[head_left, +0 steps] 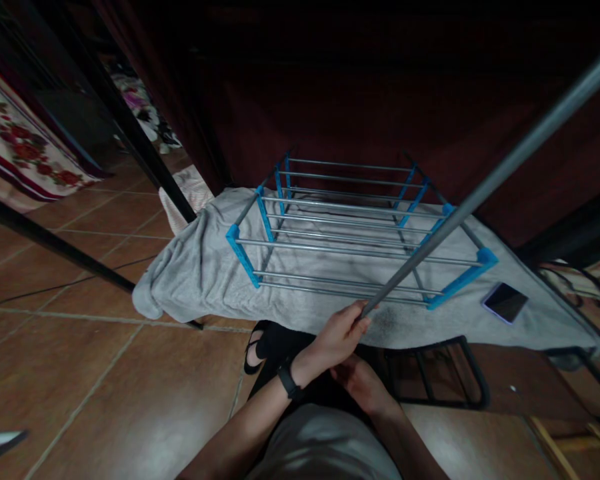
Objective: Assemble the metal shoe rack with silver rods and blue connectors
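My left hand, with a black watch on its wrist, is closed around the lower end of a long grey metal tube. The tube slants up to the upper right corner, passing in front of a rack of thin metal bars and blue plastic joints. This rack lies on a grey cloth. My right hand is low in front of my body, just below the left one; its fingertips are partly hidden behind the left wrist, and I see nothing in it.
A phone lies on the cloth right of the rack. Below the cloth's right part is a black metal frame. Dark poles cross at left above the tiled floor. Behind stands a dark reddish panel; a floral cloth hangs far left.
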Tool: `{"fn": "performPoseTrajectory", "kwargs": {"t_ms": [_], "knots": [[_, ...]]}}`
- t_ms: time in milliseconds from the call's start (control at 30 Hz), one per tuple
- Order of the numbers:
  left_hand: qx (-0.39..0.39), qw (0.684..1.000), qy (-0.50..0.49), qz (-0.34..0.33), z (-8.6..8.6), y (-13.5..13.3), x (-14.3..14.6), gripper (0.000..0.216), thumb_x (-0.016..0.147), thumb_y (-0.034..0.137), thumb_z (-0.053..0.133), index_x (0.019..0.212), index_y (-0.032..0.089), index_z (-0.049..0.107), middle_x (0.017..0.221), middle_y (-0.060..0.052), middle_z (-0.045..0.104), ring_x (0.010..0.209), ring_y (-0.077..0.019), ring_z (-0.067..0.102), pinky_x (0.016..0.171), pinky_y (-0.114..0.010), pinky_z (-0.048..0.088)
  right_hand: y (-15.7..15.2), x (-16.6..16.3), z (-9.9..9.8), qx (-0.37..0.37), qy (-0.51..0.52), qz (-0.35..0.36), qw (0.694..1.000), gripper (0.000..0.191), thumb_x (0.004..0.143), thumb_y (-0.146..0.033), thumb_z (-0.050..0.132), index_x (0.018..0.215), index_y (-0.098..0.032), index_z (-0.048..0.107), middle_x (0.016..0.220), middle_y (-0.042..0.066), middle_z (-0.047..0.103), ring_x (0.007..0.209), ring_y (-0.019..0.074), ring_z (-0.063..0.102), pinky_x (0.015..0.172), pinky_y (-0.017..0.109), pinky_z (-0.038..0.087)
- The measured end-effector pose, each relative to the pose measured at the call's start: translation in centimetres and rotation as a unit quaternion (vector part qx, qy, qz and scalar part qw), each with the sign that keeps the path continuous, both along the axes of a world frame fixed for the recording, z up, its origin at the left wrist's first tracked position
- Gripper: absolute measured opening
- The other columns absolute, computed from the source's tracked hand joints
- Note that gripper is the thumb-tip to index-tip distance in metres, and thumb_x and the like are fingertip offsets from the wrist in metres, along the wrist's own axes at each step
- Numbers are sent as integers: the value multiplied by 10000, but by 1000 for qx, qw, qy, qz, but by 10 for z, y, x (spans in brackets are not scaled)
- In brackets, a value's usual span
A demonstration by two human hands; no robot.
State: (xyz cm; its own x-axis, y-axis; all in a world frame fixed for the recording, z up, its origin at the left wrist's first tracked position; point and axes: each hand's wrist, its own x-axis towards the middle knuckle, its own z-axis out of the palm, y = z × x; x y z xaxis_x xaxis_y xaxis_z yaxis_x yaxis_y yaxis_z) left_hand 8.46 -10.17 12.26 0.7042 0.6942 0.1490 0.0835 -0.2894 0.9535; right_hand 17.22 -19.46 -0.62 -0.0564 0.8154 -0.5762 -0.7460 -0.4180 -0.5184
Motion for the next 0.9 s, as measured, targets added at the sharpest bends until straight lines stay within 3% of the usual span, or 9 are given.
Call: {"fn": "performPoseTrajectory", "kwargs": {"t_ms": [267,467,567,633,800,900], "knots": [[113,992,55,-23,-21,1,-4,371,957,265,361,1288,246,528,1236,-57,609,1174,-156,537,1015,-315,446,1,15,0,14,-30,-33,999,292,658,-282,798,917,-191,700,913,34,695,822,157,625,775,273,475],[245,947,205,-36,-39,2,-13,424,923,173,380,1328,246,482,1120,-58,628,1075,-166,556,951,-324,476,0,39,11,7,-41,-73,996,396,639,-258,792,1013,-184,683,991,85,702,889,190,651,838,317,495],[297,918,260,-35,-46,3,-18,457,890,121,407,1322,248,485,1105,-57,622,1079,-174,545,960,-330,453,-1,52,20,10,-62,-90,994,312,658,-220,775,956,-196,686,1014,83,703,901,190,655,847,325,503],[318,902,290,-33,-50,4,-21,471,877,88,395,1308,253,492,1119,-53,616,1091,-180,536,965,-333,435,-2,58,24,14,-74,-111,991,254,657,-207,773,897,-199,689,1004,76,706,904,190,657,847,326,510],[358,874,328,-16,-59,3,-27,452,892,94,378,1301,256,484,1134,-48,603,1094,-177,525,1010,-338,384,-6,72,28,21,-89,-132,987,352,653,-193,757,998,-219,697,957,57,708,906,183,656,821,305,531],[374,861,345,-11,-62,4,-29,439,904,104,369,1301,254,478,1134,-52,601,1090,-171,527,1006,-330,378,-6,78,26,14,-80,-156,984,316,658,-186,740,969,-232,706,926,33,701,909,177,653,814,289,541]]}}
